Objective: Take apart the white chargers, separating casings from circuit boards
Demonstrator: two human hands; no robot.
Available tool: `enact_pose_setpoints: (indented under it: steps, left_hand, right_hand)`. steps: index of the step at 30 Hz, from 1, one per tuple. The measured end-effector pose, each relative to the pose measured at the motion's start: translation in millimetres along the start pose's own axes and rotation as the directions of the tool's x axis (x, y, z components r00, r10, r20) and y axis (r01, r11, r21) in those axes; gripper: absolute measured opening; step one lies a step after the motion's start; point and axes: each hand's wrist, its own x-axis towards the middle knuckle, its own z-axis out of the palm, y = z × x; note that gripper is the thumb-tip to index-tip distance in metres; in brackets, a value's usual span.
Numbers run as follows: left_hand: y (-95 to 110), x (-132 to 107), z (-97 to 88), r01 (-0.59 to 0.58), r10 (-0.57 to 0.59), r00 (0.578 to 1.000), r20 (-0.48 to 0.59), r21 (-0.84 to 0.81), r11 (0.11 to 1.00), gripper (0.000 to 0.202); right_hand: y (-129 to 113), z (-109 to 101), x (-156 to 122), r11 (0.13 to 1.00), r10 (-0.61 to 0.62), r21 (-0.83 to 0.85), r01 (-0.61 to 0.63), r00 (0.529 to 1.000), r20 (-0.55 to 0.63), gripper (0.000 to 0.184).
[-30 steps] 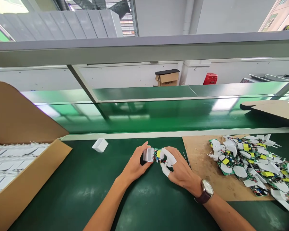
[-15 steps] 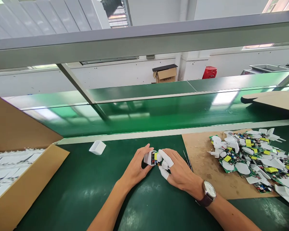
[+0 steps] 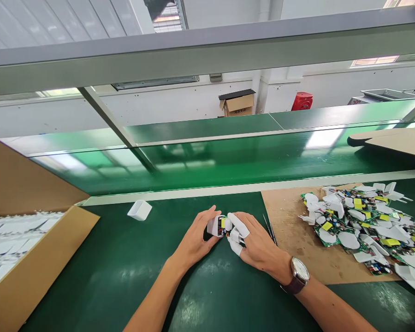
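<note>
Over the middle of the dark green bench, my left hand [image 3: 197, 238] is closed around a small white plastic housing [image 3: 213, 226]. My right hand [image 3: 256, 242], with white covers on thumb and finger, grips a circuit board [image 3: 224, 224] carrying a yellow-wrapped part. The board's left end sits at or partly inside the housing's mouth; how deep I cannot tell. My fingers hide much of both parts. Just right of my right hand lie dark tweezers [image 3: 270, 229]. To the left, a second white housing [image 3: 139, 210] rests on the bench.
A brown cardboard sheet [image 3: 290, 258] on the right bears a heap of circuit boards [image 3: 363, 226] with white pieces. An open carton [image 3: 55, 253] of white parts stands at the left. Behind the bench edge runs a green conveyor belt [image 3: 228, 161], with a metal bar [image 3: 207, 50] above.
The hands hold nearly the same pose, board and housing still together. My view has shifted very slightly; no thing on the bench has visibly moved.
</note>
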Motion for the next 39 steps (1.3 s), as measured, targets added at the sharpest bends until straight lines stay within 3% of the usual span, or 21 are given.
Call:
enact_pose_setpoints:
  steps: [14,39]
  left_hand:
    - [-1.9,-1.0,1.5,-0.003,0.003,1.0,-0.002,-0.021,1.0,0.062]
    - [-2.6,0.4,3.6,-0.052,0.052,0.998,-0.034,-0.009,0.999,0.063]
  right_hand:
    - [-0.2,-0.4,3.6,1.0,-0.017,-0.003,0.017,0.997,-0.081,0.076]
    - [3.8,2.2,-0.6,0.999,-0.015,0.03,0.017,0.997,-0.07,0.076]
